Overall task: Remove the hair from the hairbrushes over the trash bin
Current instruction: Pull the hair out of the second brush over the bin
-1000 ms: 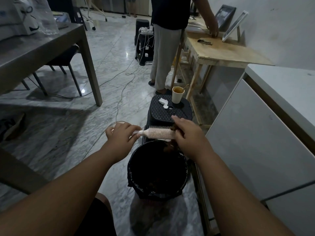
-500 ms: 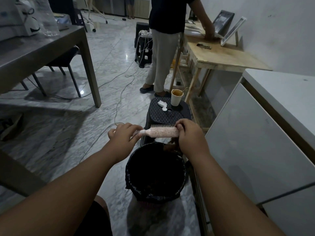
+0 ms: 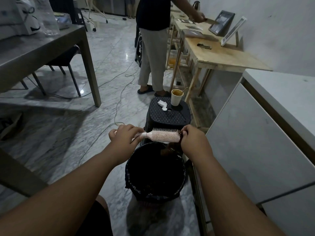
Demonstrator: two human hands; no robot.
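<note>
**Two hands, one brush above the bin**

Two bare forearms reach forward over a marble floor [image 3: 56, 133]. Below and between the hands sits the black-lined trash bin [image 3: 156, 193]; its inside is too dark to make out beyond a brownish clump near the far rim. Just beyond the hands stands a black stool [image 3: 168, 116] with a paper cup [image 3: 176, 97] and a white crumpled scrap [image 3: 162, 105] on top.

The left hand [image 3: 123, 136] is clenched around the handle of the pink hairbrush [image 3: 163, 135], hiding most of it. The brush lies level over the bin's far edge, bristles pointing up and away. The right hand [image 3: 193, 141] pinches at the brush's tip; dark strands show there, but its fingertips are turned away.
</note>
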